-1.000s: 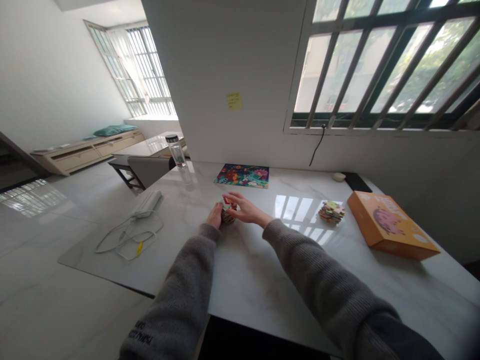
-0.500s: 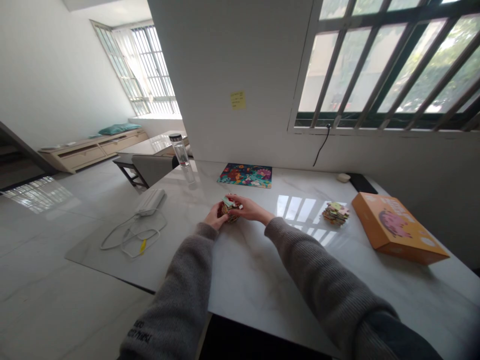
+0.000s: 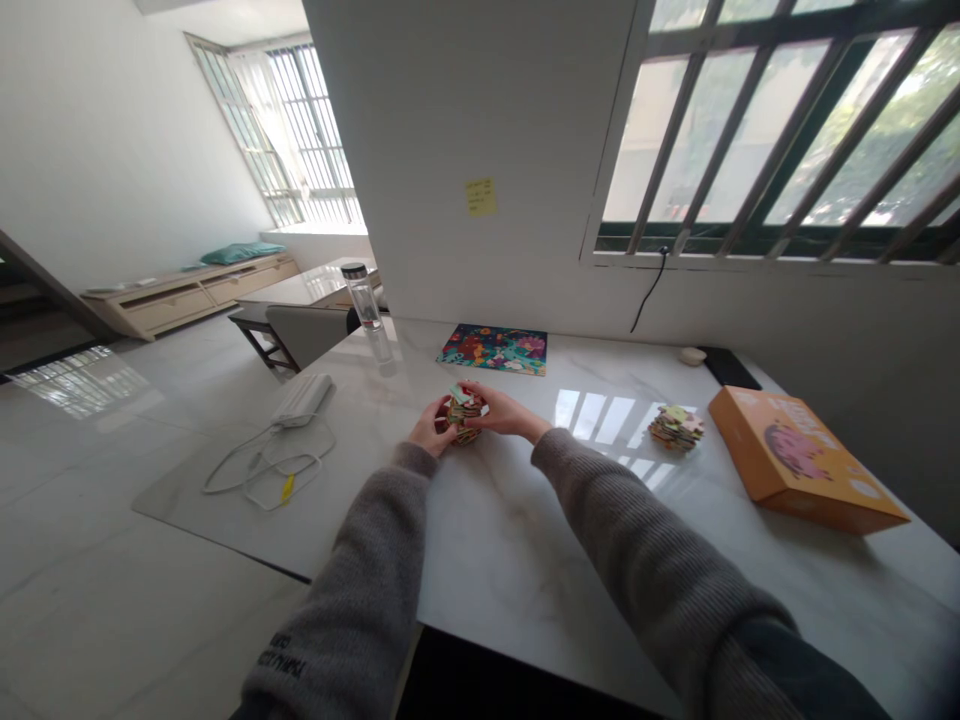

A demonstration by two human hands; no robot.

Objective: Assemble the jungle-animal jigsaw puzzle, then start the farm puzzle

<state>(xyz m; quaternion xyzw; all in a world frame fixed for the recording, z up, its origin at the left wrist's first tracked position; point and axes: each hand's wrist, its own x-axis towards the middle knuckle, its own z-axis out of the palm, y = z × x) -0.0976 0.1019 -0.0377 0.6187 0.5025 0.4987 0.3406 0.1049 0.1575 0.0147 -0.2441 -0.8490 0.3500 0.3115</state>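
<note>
Head view, left hand [image 3: 427, 431]: curled at the left side of the held stack [image 3: 465, 412], which is gripped between thumb and fingers.
Right hand [image 3: 508, 411]: closed in from the right, the same stack being clasped by its fingers and thumb.
Held stack: puzzle pieces, layered unevenly, kept between both hands over the middle of the tabletop [image 3: 480, 540]; whether its base is touching the surface cannot be told.
Second stack [image 3: 676, 428]: set on the tabletop to the right, just beside the box, and touched by neither hand.
Box [image 3: 804, 458]: orange, laid flat, printed with a pink figure.
Picture sheet [image 3: 495, 350]: laid flat beyond the hands, near the wall [image 3: 480, 100].
Bottle [image 3: 364, 300]: stood upright at the far left, capped in black.
White device [image 3: 302, 400]: placed on the left, with a loosely coiled cable [image 3: 259, 430] alongside.
Note [image 3: 481, 197]: yellow, stuck to the wall, its writing too small to be read.
</note>
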